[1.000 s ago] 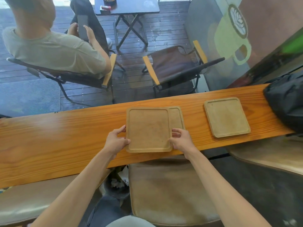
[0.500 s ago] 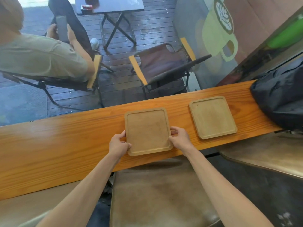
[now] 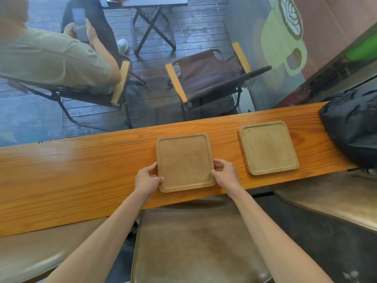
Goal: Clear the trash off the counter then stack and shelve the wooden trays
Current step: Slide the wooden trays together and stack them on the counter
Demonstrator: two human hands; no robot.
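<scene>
No words, numbers or brand names are showing anywhere that can be read. The only sign is a picture, not writing: a green coffee mug (image 3: 282, 35) with a leaf pattern in its foam is showing on the wall, far up and to the right of the right grip (image 3: 225, 173). The wooden trays and the counter are showing no letters.

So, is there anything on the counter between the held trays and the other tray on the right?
Nothing visible. Both hands, left and right, grip the stacked trays; only bare counter lies between them and the single tray. The black bag sits further right, beyond it.
</scene>
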